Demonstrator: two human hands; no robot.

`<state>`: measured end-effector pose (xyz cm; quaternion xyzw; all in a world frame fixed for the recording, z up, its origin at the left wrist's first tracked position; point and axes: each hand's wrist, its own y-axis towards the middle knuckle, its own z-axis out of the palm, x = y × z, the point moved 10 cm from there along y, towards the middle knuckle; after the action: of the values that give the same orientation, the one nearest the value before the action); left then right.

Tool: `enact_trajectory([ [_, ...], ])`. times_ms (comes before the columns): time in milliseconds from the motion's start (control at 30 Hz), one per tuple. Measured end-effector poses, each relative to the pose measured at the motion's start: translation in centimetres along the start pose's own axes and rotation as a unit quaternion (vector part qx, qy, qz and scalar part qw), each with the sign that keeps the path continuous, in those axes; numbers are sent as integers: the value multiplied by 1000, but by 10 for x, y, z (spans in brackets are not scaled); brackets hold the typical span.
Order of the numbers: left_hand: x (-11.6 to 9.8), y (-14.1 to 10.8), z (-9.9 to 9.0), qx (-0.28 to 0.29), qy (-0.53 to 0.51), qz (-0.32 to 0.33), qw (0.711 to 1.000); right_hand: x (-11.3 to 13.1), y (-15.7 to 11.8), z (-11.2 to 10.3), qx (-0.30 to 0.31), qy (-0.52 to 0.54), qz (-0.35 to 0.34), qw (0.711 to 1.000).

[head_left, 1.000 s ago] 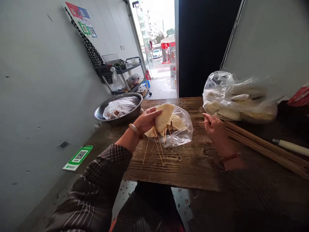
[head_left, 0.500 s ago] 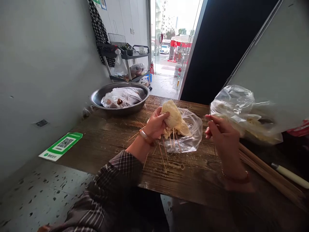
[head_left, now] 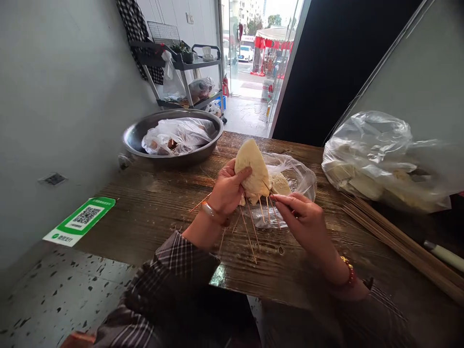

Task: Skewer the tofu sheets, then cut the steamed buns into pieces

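Observation:
My left hand (head_left: 228, 191) grips a pale yellow, flat pointed piece of food (head_left: 253, 166), thumb across its face. My right hand (head_left: 300, 212) pinches a thin skewer at the piece's lower right edge; the skewer's tip meets that edge. Behind and below the held piece, more pale pieces (head_left: 280, 184) lie on a clear plastic bag (head_left: 304, 181). Several thin wooden skewers (head_left: 250, 234) stick out toward the table's front edge, their upper ends partly hidden by the food and my left hand.
A metal basin (head_left: 174, 159) holding a white plastic bag stands at the back left. At right are a clear bag of pale pieces (head_left: 366, 164), a bundle of long sticks (head_left: 391, 229) and a pale handle (head_left: 447, 255). A green QR card (head_left: 81, 222) lies on the wooden table (head_left: 155, 212) at left.
My right hand has moved left with the skewer, from apart to the lower edge of the held piece. The view has shifted slightly, and my left hand still grips the piece.

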<state>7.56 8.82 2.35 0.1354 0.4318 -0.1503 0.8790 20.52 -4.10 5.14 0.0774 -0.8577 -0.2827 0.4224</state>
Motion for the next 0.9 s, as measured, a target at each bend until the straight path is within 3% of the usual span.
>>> enact_trajectory([
  [167, -8, 1, -10, -41, 32, 57, 997, 0, -4, 13, 19, -9, -10, 1000],
  [367, -6, -3, -8, -56, 40, 55, 996, -5, -5, 14, 15, -28, -6, 999],
  [900, -9, -5, 0, -31, 42, 81, 995, -11, -4, 15, 22, -41, -5, 999],
])
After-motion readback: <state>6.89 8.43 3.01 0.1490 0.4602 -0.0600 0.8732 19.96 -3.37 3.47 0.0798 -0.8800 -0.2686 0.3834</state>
